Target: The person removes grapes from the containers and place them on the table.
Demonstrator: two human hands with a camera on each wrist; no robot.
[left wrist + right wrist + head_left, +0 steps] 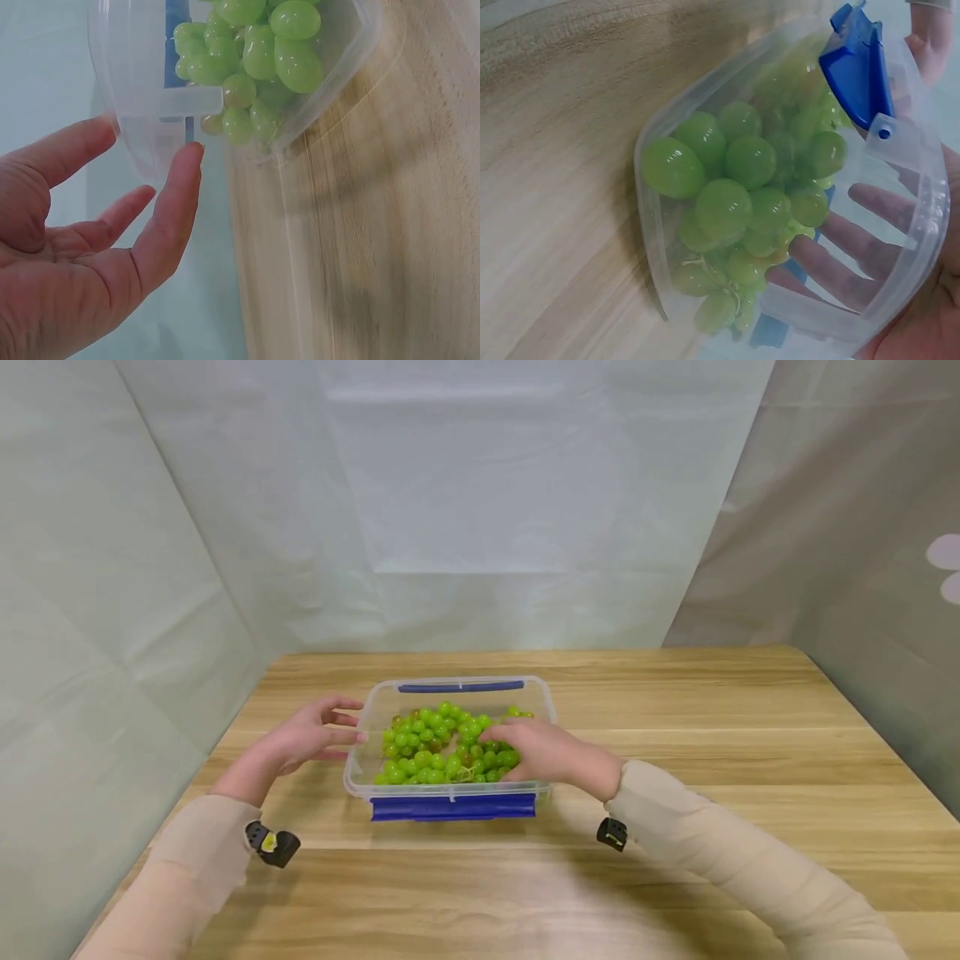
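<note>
A clear rectangular plastic container (360,752) with rounded corners sits near the middle of the light wooden table (735,752), slightly toward the person's left. It has no lid on, and blue plastic latch flaps (453,807) hang at its near and far ends. Inside lies a bunch of green grapes (427,743), piled mostly in the near half and heaped against the near wall; a few browner grapes show among the green ones.

The right hand (543,752) reaches over the right rim into the container and lies on top of the grapes, fingers bent down among them. From the head view it cannot be told whether the fingers actually pinch any fruit. The right wrist view looks through the clear wall at the grapes (735,202) crowded against the plastic, with fingers (840,274) showing behind it and a blue latch (859,64) above.

The left hand (307,739) is at the container's left side, fingers spread and relaxed, their tips at the rim. In the left wrist view the open palm (82,255) faces the clear wall (150,97), fingertips close to or just touching it, holding nothing.

Pale curtains (480,502) enclose the table on three sides.
</note>
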